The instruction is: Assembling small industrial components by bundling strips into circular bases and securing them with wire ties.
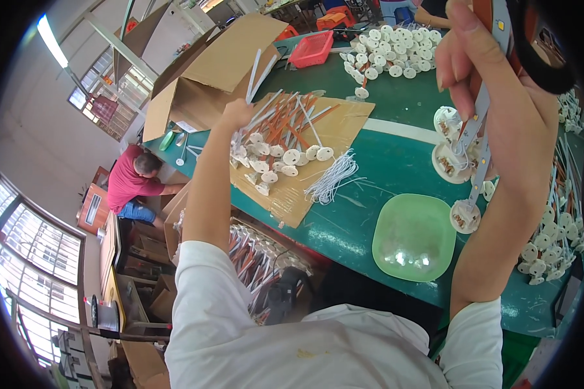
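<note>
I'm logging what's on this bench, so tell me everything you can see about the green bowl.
The green bowl is pale, translucent and plastic-looking, squarish with rounded corners. It sits upright on the green table near its front edge, empty, with light glinting off its bottom. Neither hand touches it; the right hand holds a strip above and to its right.

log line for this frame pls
left hand: reaching into strip pile on cardboard sheet | right hand: holding LED strip raised | green bowl: near edge

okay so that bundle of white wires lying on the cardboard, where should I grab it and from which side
Probably pinch the bundle of white wires at its bunched middle, where the strands run together, coming from above. Its lower-left ends fan out loose, so gripping there would likely catch only a few. It lies flat on the cardboard sheet, clear of the left hand.
</note>
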